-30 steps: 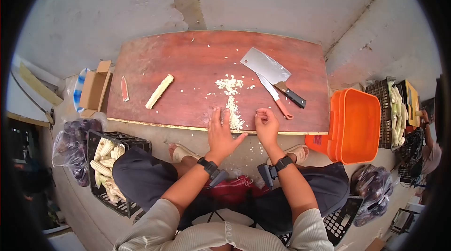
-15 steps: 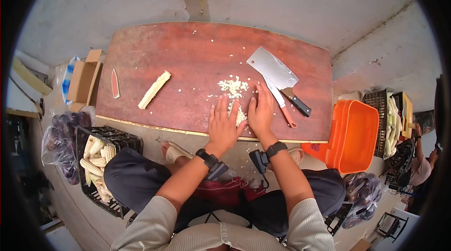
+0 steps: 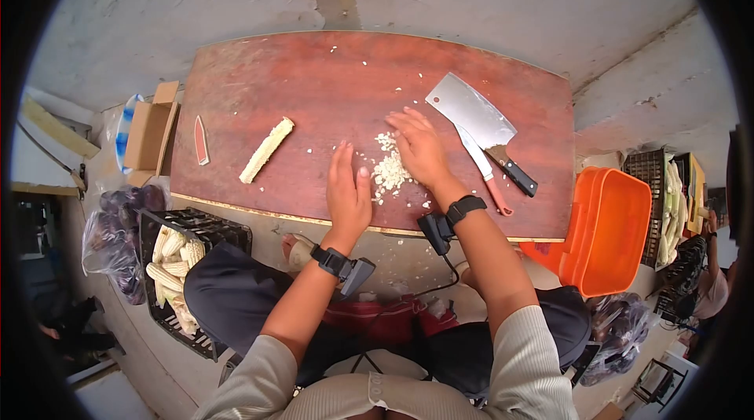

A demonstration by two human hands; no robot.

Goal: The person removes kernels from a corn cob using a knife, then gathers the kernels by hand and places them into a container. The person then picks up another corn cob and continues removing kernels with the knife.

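Observation:
A small heap of pale corn kernels point(image 3: 389, 171) lies on the reddish wooden table point(image 3: 259, 82), with loose ones scattered round it. Just left of the heap, my left hand point(image 3: 348, 192) rests near the table's front edge, fingers stretched out and nothing held. My right hand point(image 3: 422, 149) curves along the heap's upper right side, its fingers extended and the palm turned toward the kernels. A stripped corn cob point(image 3: 267, 150) lies to the left. Right of my right hand are a cleaver point(image 3: 473, 112) with a dark handle and a knife point(image 3: 485, 171) with a pinkish-red handle.
A flat red, pale-edged piece point(image 3: 202, 140) lies at the table's left. An orange bin point(image 3: 613, 223) stands off the right end. Below left is a black crate point(image 3: 212, 223) of corn cobs point(image 3: 174, 255); another crate point(image 3: 642, 176) stands far right, near a person point(image 3: 713, 286).
My hands have moved apart: the left shifted left, the right moved up and round the heap. The kernels between them are gathered into one heap. The view has shifted slightly.

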